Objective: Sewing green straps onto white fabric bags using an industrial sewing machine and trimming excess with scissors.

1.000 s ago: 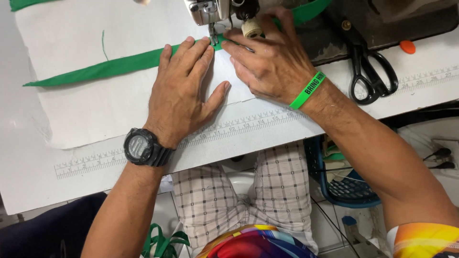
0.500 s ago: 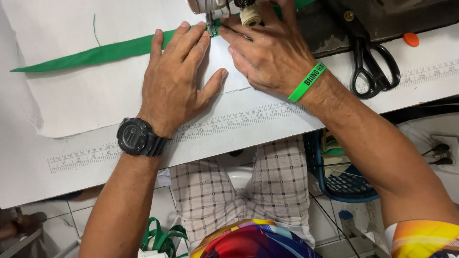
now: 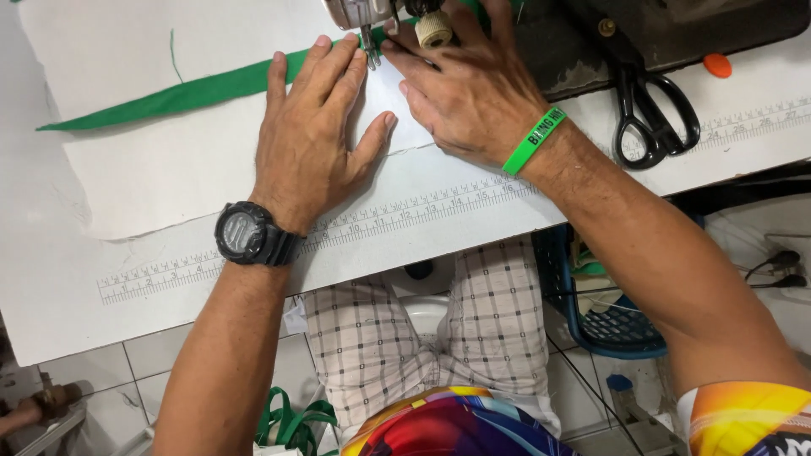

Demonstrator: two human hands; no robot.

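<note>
On the white sewing table [image 3: 473,211], thin white fabric [image 3: 169,169] is pressed flat by the open left hand [image 3: 308,152] and right hand [image 3: 473,97] (nothing gripped), so fingertips [image 3: 351,42] risk the needle [image 3: 369,46].

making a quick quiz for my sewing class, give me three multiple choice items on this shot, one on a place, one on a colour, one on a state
1. Where do the scissors lie?
A. on the table right of the right hand
B. under the white fabric
C. on the person's lap

2. What colour is the strip along the white fabric?
A. red
B. green
C. black

3. How is the left hand placed?
A. clenched in a fist
B. lifted off the table
C. flat, with fingers spread on the fabric

Answers:
1. A, the black scissors rest beyond the right hand.
2. B, the strip is bright green.
3. C, the palm lies down on the cloth by the presser foot.
</note>
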